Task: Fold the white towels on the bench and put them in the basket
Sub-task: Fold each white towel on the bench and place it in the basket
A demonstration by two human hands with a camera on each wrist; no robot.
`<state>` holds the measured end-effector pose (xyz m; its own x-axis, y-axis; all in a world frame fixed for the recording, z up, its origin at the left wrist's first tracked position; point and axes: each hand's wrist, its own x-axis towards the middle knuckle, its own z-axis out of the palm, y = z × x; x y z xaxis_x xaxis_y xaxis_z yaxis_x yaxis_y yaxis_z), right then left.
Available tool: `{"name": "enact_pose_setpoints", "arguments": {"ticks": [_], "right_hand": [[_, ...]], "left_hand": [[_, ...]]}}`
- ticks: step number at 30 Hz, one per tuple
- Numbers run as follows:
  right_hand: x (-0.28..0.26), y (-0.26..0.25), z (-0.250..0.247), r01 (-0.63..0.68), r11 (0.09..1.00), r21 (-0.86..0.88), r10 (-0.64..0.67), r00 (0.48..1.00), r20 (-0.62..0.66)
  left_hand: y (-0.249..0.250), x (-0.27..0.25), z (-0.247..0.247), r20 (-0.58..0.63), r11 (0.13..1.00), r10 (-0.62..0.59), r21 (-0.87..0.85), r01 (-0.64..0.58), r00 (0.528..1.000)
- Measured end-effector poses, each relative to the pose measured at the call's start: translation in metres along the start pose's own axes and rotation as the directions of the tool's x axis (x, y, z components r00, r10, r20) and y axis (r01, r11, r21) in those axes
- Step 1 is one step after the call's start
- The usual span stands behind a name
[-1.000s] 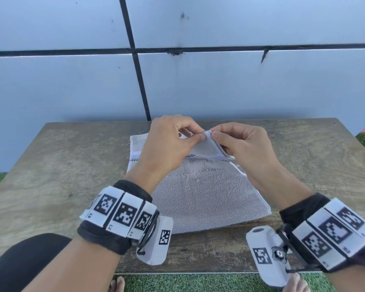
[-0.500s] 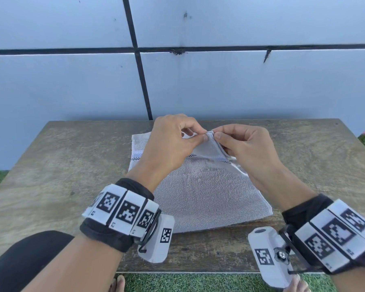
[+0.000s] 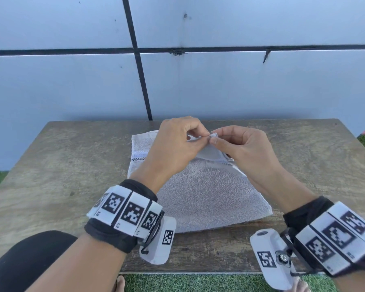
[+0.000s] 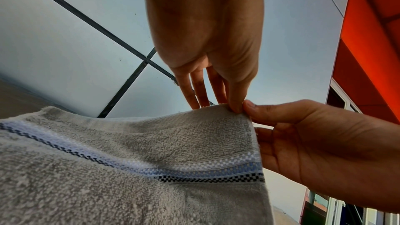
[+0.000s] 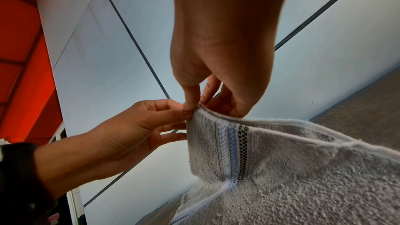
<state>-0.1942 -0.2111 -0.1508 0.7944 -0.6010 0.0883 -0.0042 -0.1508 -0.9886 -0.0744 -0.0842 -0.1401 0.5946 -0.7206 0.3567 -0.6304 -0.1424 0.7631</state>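
Note:
A white towel (image 3: 207, 197) with a blue and black checked band lies folded on the wooden bench (image 3: 72, 165). Its far right corner is lifted off the bench. My left hand (image 3: 205, 137) and right hand (image 3: 214, 140) meet at that corner, and each pinches it between thumb and fingertips. In the left wrist view the left hand (image 4: 234, 107) grips the towel (image 4: 129, 160) at its top edge, with the right hand (image 4: 249, 106) touching beside it. The right wrist view shows the right hand (image 5: 194, 107) pinching the towel (image 5: 281, 177) corner next to the left hand (image 5: 186, 114). No basket is in view.
A pale panelled wall (image 3: 219, 85) with dark seams rises right behind the bench's far edge. Green artificial grass (image 3: 198, 283) runs below the front edge. My knee in black (image 3: 30, 262) sits at the lower left. A red panel (image 4: 372, 40) stands off to the right.
Both hands stay pinched on the same raised towel corner. Their fingertips have drawn slightly closer together; the towel on the bench has not shifted.

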Motion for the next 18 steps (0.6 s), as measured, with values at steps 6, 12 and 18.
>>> {"name": "enact_pose_setpoints", "arguments": {"ticks": [6, 12, 18], "right_hand": [[-0.005, -0.004, -0.005, 0.074, 0.996, -0.043, -0.073, 0.997, 0.015], [-0.003, -0.008, -0.020, 0.155, 0.983, -0.096, -0.155, 0.988, 0.004], [0.001, -0.006, -0.038, 0.135, 0.991, 0.022, -0.130, 0.982, -0.138]], "left_hand": [[0.002, 0.000, -0.003, 0.092, 0.998, 0.008, -0.069, -0.001, 0.996], [-0.003, -0.002, -0.009, 0.191, 0.998, 0.056, 0.008, -0.058, 0.980], [-0.018, -0.009, -0.023, 0.207, 0.982, -0.032, 0.188, -0.007, 0.978]]}}
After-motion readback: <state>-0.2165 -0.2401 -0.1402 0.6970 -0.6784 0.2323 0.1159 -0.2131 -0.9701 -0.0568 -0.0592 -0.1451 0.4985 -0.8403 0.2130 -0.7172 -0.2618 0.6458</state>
